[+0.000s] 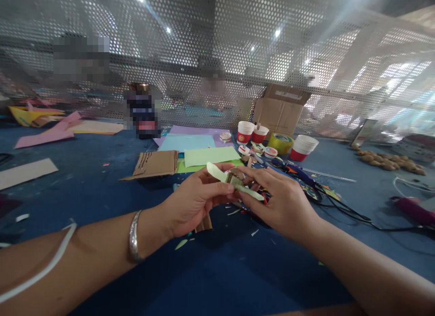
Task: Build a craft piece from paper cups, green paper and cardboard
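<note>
Near the middle of the view, both hands meet around a small craft piece with pale green paper strips sticking out at its upper left and lower right. My left hand, below a silver bangle, pinches the piece from the left with thumb and fingers. From the right, my right hand holds its other side, with the thumb under the lower strip. The piece has a brownish centre, partly hidden by fingers. Just behind the hands lies a light green paper sheet.
Corrugated cardboard lies left of the papers. Paper cups, yellow tape and a blue tool with black cables are at the right. Paper scraps lie below the hands. A perforated metal screen stands behind.
</note>
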A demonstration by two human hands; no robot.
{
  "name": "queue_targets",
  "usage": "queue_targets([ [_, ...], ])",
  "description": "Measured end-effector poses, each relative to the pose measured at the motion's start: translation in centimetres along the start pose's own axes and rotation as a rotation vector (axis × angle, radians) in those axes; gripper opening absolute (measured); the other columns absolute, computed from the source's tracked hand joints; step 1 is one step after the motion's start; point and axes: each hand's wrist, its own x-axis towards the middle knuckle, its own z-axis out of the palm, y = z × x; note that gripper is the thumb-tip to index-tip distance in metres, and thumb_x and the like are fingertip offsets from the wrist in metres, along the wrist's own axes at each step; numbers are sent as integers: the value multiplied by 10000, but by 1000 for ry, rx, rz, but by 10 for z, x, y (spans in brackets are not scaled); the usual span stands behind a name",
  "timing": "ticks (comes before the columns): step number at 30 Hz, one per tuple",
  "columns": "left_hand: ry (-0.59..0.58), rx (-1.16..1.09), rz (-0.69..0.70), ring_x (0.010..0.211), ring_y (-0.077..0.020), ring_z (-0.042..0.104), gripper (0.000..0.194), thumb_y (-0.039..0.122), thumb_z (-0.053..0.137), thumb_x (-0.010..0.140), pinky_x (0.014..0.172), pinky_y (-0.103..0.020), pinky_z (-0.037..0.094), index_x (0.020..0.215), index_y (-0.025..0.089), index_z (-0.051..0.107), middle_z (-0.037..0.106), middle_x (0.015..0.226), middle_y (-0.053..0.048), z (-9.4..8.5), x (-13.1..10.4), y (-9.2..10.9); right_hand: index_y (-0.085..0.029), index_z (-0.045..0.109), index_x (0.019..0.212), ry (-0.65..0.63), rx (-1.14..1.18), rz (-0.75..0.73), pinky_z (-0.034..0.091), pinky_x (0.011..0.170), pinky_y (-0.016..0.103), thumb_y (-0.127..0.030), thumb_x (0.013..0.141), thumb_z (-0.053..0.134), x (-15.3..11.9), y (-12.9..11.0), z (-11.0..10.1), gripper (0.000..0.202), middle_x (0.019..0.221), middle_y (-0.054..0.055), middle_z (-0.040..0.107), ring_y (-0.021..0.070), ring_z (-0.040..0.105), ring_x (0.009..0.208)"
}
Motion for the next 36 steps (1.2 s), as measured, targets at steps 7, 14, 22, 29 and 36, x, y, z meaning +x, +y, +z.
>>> queue_targets([
  [7,12,2,17,899,-148,694,411,24,727,755,844,-271,558,1138,170,701,744,1057,-53,-1,3,-1,-254,616,1313,-26,129,133,532,795,317,-323,900,674,1,-2,-1,422,1015,16,749,180,703,856],
  [14,55,-34,58,852,-123,692,402,-3,741,728,809,-230,543,1086,179,719,757,982,-29,1,4,6,-257,601,1265,-31,354,230,509,744,274,-245,922,643,3,2,1,346,899,-8,735,155,687,817],
  [22,33,-61,20,866,-118,703,546,-39,731,715,848,-234,533,1196,215,688,768,997,-23,0,3,2,-249,570,1284,-107,525,276,484,671,263,-287,917,654,4,3,1,378,873,-13,698,139,633,741],
  [29,52,-48,28,878,-126,689,505,-24,726,721,828,-237,532,1172,202,704,762,1029,-39,-1,4,3,-205,562,1279,-140,618,306,470,632,248,-314,909,662,7,2,2,399,827,-14,692,126,616,689],
  [36,83,-23,11,882,-127,680,459,-9,718,731,841,-244,525,1147,186,708,753,995,-34,-1,4,4,-193,560,1258,-118,665,329,472,643,249,-256,925,620,8,2,2,344,797,-15,689,128,628,691],
])
